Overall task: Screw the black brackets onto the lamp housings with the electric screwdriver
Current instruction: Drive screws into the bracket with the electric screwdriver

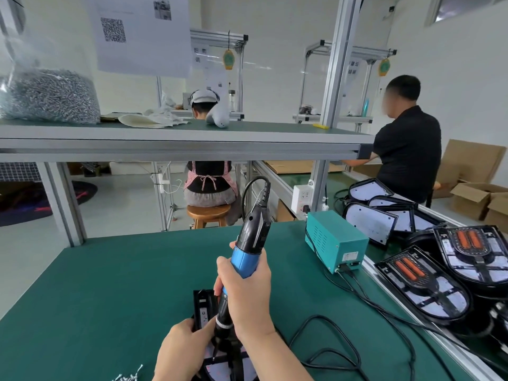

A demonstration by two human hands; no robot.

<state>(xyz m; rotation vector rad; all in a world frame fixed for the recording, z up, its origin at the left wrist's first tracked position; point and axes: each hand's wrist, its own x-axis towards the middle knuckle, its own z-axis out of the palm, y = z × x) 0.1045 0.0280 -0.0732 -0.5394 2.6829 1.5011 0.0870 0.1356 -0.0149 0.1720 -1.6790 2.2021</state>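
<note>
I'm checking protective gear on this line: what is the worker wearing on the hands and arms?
The left hand and right hand are bare: no gloves, rings or wristwatch visible. The left forearm and right forearm are uncovered, no sleeve in view.

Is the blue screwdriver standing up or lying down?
Standing up, leaning a little. The right hand grips the screwdriver, tip down near the black bracket, cord end on top.
</note>
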